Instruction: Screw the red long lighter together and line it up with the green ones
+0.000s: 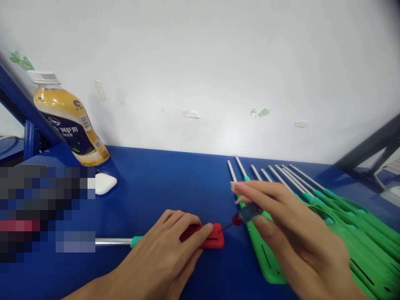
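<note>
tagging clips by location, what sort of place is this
Probably a workshop or assembly bench: a blue tabletop, several matching green-handled metal rods laid in a row, and a screwdriver held in the right hand.

Person's left hand [170, 237] and right hand [300, 233]: both bare, slim fingers, smooth backs. Left forearm [118, 287] bare down to frame's bottom edge; right wrist [337, 283] bare too. Right-hand fingernails [233, 186] run slightly past the fingertips (exact shape too blurred to call).
</note>
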`<state>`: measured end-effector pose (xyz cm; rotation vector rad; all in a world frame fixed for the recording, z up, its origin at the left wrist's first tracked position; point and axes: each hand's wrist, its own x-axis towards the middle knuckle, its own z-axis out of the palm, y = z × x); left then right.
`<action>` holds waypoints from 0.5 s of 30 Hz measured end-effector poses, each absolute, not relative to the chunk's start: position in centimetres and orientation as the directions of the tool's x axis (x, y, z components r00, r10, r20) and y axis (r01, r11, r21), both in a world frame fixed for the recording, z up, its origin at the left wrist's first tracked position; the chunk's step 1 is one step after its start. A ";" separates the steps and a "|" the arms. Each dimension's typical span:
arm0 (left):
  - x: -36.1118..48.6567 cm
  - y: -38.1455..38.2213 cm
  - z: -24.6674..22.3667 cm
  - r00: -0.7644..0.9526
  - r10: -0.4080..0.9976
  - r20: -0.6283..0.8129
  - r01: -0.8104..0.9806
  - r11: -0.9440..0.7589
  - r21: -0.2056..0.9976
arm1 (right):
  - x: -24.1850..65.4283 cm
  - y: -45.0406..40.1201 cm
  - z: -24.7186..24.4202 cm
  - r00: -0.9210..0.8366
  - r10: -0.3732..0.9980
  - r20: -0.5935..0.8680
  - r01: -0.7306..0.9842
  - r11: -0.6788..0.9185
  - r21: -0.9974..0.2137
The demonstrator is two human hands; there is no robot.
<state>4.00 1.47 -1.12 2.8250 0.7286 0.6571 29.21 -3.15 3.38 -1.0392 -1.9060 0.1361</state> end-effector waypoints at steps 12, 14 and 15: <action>3.9 1.3 -1.5 0.797 0.481 0.365 0.426 -0.877 0.224 | 29.3 -3.1 3.8 -0.239 0.738 0.631 0.572 0.632 -0.522; 3.9 1.3 -1.6 0.800 0.473 0.370 0.419 -0.881 0.221 | 29.1 -3.1 3.7 -0.192 0.716 0.671 0.542 0.647 -0.536; 3.9 1.3 -1.6 0.798 0.471 0.375 0.415 -0.882 0.225 | 28.9 -3.0 3.6 -0.165 0.693 0.701 0.541 0.658 -0.523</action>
